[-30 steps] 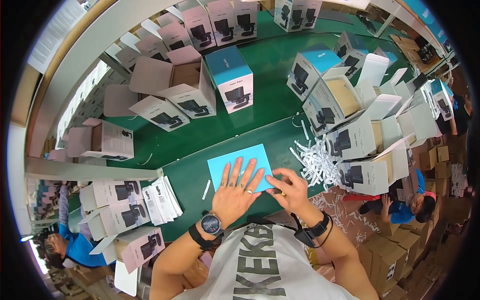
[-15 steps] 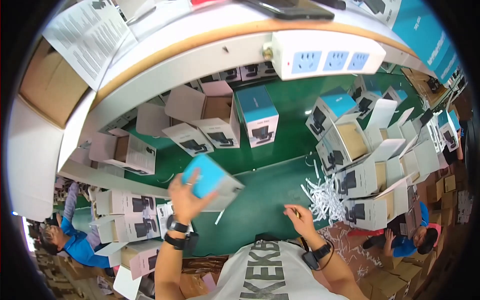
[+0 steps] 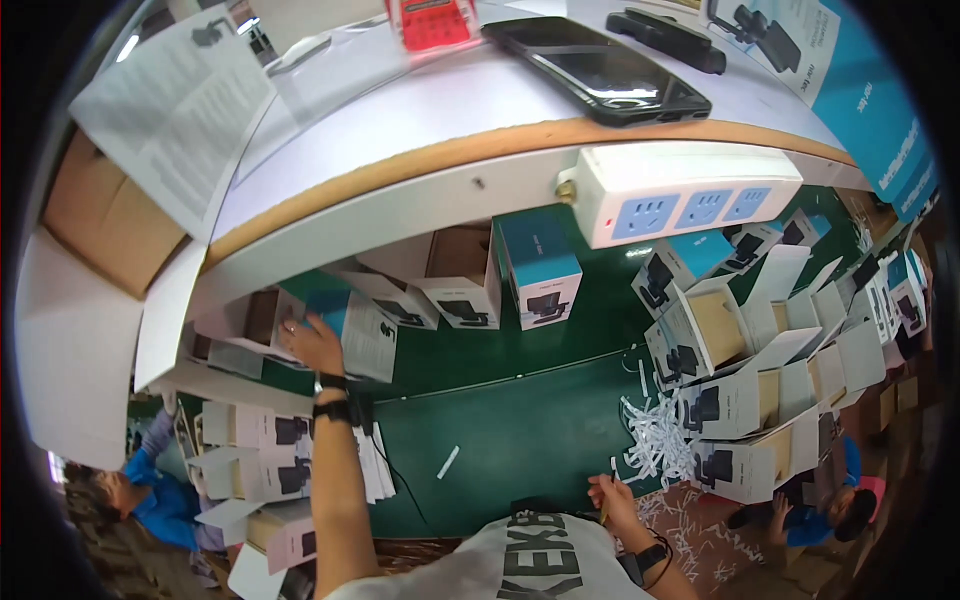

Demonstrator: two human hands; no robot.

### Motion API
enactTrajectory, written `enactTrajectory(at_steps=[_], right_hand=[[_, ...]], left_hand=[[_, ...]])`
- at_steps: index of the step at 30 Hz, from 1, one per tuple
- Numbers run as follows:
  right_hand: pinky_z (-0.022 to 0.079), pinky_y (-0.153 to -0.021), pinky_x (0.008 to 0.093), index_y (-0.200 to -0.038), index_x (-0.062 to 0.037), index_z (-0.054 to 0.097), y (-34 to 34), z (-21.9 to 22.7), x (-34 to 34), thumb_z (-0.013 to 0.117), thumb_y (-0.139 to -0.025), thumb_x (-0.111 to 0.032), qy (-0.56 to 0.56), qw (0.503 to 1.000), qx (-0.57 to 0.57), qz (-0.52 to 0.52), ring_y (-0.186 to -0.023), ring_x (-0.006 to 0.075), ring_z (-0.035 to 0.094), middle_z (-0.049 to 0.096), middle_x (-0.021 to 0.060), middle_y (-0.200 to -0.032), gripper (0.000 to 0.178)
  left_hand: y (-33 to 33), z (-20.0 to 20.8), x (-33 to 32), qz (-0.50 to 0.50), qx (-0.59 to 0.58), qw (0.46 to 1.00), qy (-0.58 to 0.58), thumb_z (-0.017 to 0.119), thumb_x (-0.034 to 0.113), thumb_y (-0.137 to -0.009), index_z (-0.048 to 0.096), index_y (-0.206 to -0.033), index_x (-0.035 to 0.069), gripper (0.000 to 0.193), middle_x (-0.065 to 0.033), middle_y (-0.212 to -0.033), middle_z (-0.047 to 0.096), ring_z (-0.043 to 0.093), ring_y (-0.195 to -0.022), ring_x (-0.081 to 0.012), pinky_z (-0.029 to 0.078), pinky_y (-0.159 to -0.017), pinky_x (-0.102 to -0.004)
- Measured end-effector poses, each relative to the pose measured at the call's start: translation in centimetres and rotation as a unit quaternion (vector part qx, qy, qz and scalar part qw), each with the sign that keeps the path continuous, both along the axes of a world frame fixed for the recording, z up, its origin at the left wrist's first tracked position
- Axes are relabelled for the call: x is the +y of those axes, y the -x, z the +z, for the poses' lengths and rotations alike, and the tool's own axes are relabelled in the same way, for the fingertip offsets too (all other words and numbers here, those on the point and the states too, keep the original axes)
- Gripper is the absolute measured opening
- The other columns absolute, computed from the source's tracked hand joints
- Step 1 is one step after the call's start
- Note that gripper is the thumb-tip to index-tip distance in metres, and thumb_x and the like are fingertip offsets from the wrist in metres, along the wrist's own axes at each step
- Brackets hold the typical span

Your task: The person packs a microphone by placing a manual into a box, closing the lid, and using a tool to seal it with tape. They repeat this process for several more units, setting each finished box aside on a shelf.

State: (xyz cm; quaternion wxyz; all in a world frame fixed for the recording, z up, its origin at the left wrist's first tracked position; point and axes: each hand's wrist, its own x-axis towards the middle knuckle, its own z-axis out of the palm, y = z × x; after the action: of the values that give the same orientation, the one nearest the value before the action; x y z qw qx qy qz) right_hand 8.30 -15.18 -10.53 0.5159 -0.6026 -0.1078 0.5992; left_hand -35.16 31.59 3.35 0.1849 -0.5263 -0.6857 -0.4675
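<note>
A white carton with a teal top (image 3: 372,335) stands under the raised shelf, at the left of the green work surface. My left hand (image 3: 313,343) is on its left edge, the thumb over the teal top and the fingers down its side; part of the grip is hidden. Just left of that hand is an open white carton (image 3: 262,318). Low on the right, my right hand (image 3: 612,496) is closed round a thin yellow stick-like thing (image 3: 604,513), too small to make out fully. Beside the right hand lies a heap of shredded white paper (image 3: 655,440).
Several open cartons (image 3: 725,410) line the right side. Another teal-topped carton (image 3: 540,270) stands at the back. A power strip (image 3: 690,195) hangs on the shelf edge, below a phone (image 3: 600,70). Co-workers (image 3: 160,490) sit at both sides.
My left hand has carried the teal-topped carton forward and left, from mid-air to beside the open carton under the shelf. My right hand has dropped slightly lower. The view has shifted.
</note>
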Motion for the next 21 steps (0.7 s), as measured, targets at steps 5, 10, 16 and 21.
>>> enactTrajectory(at_steps=[5, 10, 16, 21], right_hand=[[0.042, -0.061, 0.0245, -0.115, -0.0031, 0.07, -0.1, -0.7, -0.8, 0.063, -0.107, -0.023, 0.02, 0.997, -0.057, 0.047, -0.069, 0.0087, 0.054, 0.064, -0.0001, -0.084, 0.023], [0.044, -0.063, 0.0229, -0.116, -0.0039, 0.071, 1.4, 3.4, 5.7, 0.062, -0.107, -0.02, -0.049, 0.978, -0.113, 0.171, -0.071, 0.0076, 0.055, 0.064, -0.0011, -0.083, 0.02], [0.046, -0.071, 0.0206, -0.123, -0.0039, 0.069, -0.6, 8.1, 7.9, 0.072, -0.099, -0.012, -0.233, 0.926, -0.281, 0.101, -0.083, 0.0046, 0.058, 0.067, 0.0002, -0.098, 0.026], [0.049, -0.079, 0.0257, -0.131, -0.0005, 0.061, 2.3, 13.1, 10.3, 0.079, -0.092, -0.015, -0.267, 0.911, -0.303, 0.084, -0.091, 0.0103, 0.059, 0.064, 0.0028, -0.104, 0.045]], left_hand=[[-21.1, 13.7, -6.0, -0.316, 0.126, 0.834, 0.435, 0.072, 0.019, -0.085, 0.069, -0.12, 0.001, 0.04, -0.0249, -0.127, 0.065, 0.056, -0.126, -0.0439, 0.045, -0.106, -0.0552], [-20.5, 5.1, -0.6, -0.338, 0.118, 0.838, 0.412, 0.068, 0.017, -0.086, 0.079, -0.101, 0.011, 0.019, -0.0145, -0.113, 0.073, 0.057, -0.127, -0.0379, 0.034, -0.121, -0.0562], [-15.3, 6.1, -11.6, -0.52, 0.219, 0.816, 0.126, 0.067, 0.002, -0.076, 0.08, -0.109, 0.019, 0.039, -0.0046, -0.115, 0.073, 0.054, -0.131, -0.0401, 0.028, -0.122, -0.0664], [-10.3, 7.3, -25.2, -0.557, 0.153, 0.8, 0.159, 0.071, 0.005, -0.076, 0.079, -0.116, 0.018, 0.043, -0.0059, -0.132, 0.066, 0.052, -0.134, -0.0403, 0.036, -0.118, -0.0615]])
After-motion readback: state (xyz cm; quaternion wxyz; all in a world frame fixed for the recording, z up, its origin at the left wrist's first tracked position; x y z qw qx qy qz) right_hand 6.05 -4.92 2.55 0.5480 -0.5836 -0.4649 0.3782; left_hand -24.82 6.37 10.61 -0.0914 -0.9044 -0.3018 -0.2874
